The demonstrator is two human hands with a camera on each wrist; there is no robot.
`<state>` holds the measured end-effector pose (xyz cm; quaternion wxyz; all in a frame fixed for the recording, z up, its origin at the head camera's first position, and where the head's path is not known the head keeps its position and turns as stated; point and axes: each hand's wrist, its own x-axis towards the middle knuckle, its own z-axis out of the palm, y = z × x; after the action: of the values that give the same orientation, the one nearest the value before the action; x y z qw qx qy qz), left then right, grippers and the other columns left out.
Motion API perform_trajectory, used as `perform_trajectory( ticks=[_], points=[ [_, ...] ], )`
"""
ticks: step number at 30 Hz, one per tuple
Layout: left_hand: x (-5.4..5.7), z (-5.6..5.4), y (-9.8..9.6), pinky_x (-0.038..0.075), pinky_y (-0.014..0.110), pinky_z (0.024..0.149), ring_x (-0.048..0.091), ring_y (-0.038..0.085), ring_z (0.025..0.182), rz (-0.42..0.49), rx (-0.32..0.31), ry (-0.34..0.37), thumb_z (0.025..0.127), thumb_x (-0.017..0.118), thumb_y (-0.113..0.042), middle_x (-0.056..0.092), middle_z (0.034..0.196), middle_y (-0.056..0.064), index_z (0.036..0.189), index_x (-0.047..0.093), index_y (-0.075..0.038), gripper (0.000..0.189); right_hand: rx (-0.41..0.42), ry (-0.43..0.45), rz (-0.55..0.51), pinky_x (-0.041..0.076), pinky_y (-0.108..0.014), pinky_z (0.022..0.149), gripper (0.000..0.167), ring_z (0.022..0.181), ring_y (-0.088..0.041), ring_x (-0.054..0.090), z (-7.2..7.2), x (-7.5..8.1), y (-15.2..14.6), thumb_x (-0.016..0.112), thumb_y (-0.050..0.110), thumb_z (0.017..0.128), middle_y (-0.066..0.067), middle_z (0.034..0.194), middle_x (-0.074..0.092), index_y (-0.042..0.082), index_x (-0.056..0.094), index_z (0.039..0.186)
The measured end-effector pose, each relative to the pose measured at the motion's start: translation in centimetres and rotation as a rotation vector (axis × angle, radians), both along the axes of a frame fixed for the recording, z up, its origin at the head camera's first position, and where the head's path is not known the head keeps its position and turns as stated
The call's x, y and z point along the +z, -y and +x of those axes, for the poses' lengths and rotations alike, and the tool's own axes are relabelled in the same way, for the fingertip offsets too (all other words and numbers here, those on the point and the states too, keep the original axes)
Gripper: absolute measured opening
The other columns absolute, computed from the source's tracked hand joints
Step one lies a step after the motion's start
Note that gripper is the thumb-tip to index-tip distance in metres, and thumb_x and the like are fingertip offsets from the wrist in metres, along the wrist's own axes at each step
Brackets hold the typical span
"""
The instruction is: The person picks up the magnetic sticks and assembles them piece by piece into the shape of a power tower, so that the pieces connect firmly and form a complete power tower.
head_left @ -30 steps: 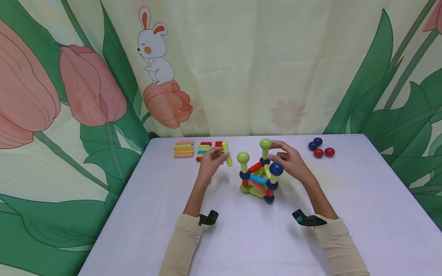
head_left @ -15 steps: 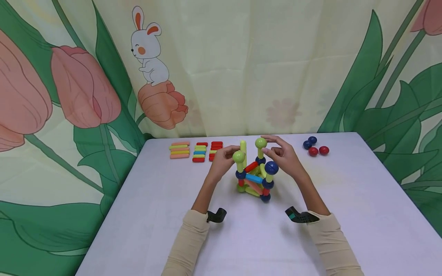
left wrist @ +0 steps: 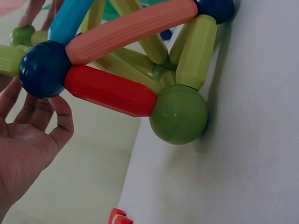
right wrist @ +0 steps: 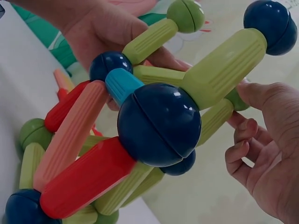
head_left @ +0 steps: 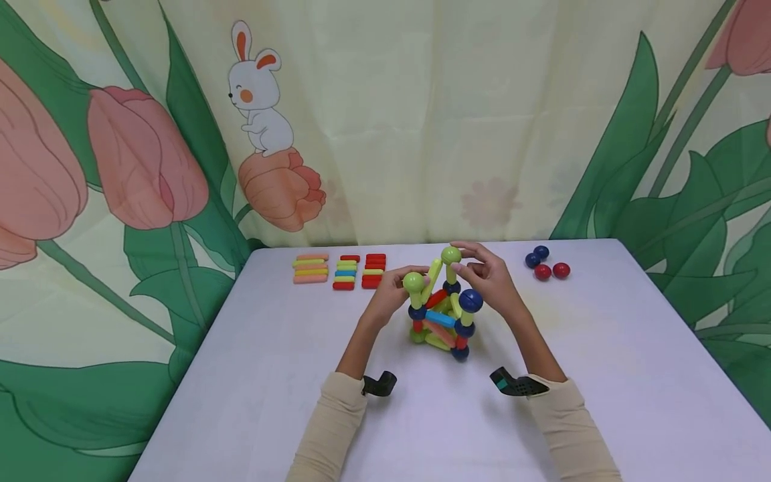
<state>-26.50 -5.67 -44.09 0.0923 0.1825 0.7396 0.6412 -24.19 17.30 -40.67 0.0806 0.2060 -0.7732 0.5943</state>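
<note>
A frame of magnetic rods and balls stands on the table, its blue rod (head_left: 441, 318) and red rod (left wrist: 112, 91) joined by navy balls (right wrist: 159, 123). Short posts rise from it, two topped by green balls and one by a navy ball (head_left: 470, 300). My left hand (head_left: 388, 294), behind the left post's green ball (head_left: 413, 282), pinches a long yellow-green rod (head_left: 431, 278). That rod leans up to the right, its upper end near the rear green ball (head_left: 451, 255). My right hand (head_left: 490, 278) pinches this rear ball between thumb and index finger.
Sorted rods lie in stacks at the back left: long pastel ones (head_left: 310, 268), mixed short ones (head_left: 345, 272) and mostly red ones (head_left: 374, 271). Loose navy balls (head_left: 541, 252) and red balls (head_left: 561, 270) sit at the back right. A printed curtain (head_left: 385, 120) hangs behind the table.
My left hand has carried the yellow-green rod rightward, from beside the frame to between its posts, and the rod now leans right. My right hand stays at the rear green ball.
</note>
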Motion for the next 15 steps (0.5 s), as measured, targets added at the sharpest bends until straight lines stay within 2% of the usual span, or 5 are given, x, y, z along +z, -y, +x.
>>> perform_trajectory(
  ticks=[4, 8, 11, 12, 15],
  points=[
    [-0.4, 0.2, 0.1, 0.052, 0.036, 0.097, 0.055, 0.023, 0.126, -0.004, -0.028, 0.02, 0.095, 0.063, -0.03, 0.063, 0.132, 0.006, 0.13, 0.064, -0.015, 0.039, -0.017, 0.019, 0.002, 0.052, -0.017, 0.069, 0.044, 0.07, -0.032, 0.065, 0.0, -0.3, 0.1, 0.062, 0.012, 0.096, -0.022, 0.127, 0.059, 0.011, 0.051, 0.139],
    [-0.3, 0.0, 0.0, 0.051, 0.036, 0.098, 0.057, 0.022, 0.124, -0.017, -0.054, 0.018, 0.096, 0.062, -0.032, 0.064, 0.131, 0.005, 0.129, 0.064, -0.014, 0.039, -0.013, 0.018, 0.005, 0.053, -0.016, 0.073, 0.043, 0.085, -0.044, 0.066, 0.7, 0.7, 0.4, 0.059, 0.009, 0.097, -0.025, 0.125, 0.059, 0.005, 0.049, 0.139],
    [0.0, -0.1, 0.0, 0.05, 0.036, 0.099, 0.057, 0.023, 0.125, -0.024, -0.074, 0.017, 0.096, 0.062, -0.032, 0.064, 0.132, 0.006, 0.128, 0.065, -0.012, 0.038, -0.003, 0.016, 0.005, 0.053, -0.017, 0.07, 0.042, 0.089, -0.047, 0.065, 1.2, 1.7, 0.7, 0.058, 0.009, 0.097, -0.024, 0.123, 0.058, 0.003, 0.049, 0.138],
    [0.1, -0.2, 0.0, 0.05, 0.036, 0.1, 0.057, 0.022, 0.125, -0.024, -0.076, 0.021, 0.096, 0.061, -0.032, 0.064, 0.131, 0.006, 0.128, 0.065, -0.011, 0.038, 0.003, 0.014, 0.005, 0.053, -0.018, 0.07, 0.042, 0.088, -0.042, 0.068, 1.2, 1.9, 0.7, 0.058, 0.008, 0.097, -0.024, 0.123, 0.058, 0.003, 0.049, 0.138],
    [0.0, -0.2, 0.1, 0.049, 0.037, 0.101, 0.056, 0.022, 0.126, -0.015, -0.062, 0.029, 0.098, 0.059, -0.028, 0.064, 0.131, 0.006, 0.127, 0.066, -0.011, 0.034, 0.018, 0.035, 0.013, 0.054, -0.018, 0.073, 0.045, 0.093, -0.037, 0.07, 0.6, 1.2, 0.6, 0.059, 0.012, 0.098, -0.023, 0.124, 0.058, 0.005, 0.047, 0.14]
  ],
)
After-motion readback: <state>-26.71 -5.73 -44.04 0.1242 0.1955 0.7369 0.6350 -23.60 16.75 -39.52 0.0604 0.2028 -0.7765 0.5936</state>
